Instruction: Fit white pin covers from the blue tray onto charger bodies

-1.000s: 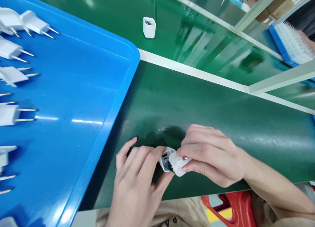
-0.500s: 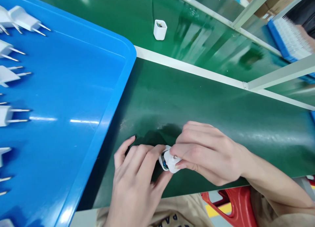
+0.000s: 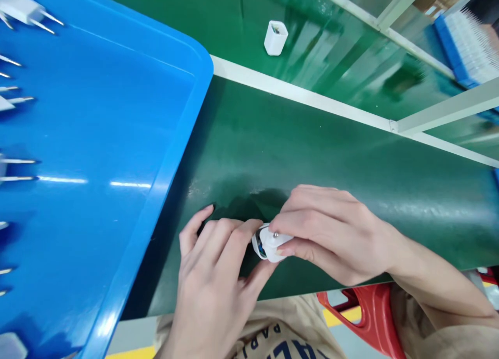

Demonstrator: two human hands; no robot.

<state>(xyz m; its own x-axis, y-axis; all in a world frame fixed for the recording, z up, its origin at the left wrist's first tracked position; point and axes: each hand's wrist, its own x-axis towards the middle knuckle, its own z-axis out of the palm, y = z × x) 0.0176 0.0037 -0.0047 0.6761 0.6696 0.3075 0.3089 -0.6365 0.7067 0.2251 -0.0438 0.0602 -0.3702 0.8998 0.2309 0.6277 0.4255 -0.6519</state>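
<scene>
My left hand [image 3: 212, 281] and my right hand [image 3: 331, 234] meet over the near edge of the green bench mat [image 3: 319, 156]. Between them is a small white charger body [image 3: 260, 244] with a circuit board showing inside, gripped by my left fingers. My right fingers pinch a white plug cap [image 3: 275, 243] with a metal pin against its open end. The two parts touch. A big blue tray [image 3: 117, 156] lies to the left of my hands.
White plug caps with metal pins [image 3: 21, 11] lie along the tray's left side. One white charger shell [image 3: 275, 37] stands on the green conveyor belt beyond a white rail [image 3: 304, 96]. A blue tray of white parts [image 3: 463, 50] sits far right. A red stool [image 3: 366, 317] is below the bench.
The cap has been pressed closer onto the charger body. The view has shifted, so the tray's parts slid left and the shell on the belt moved right.
</scene>
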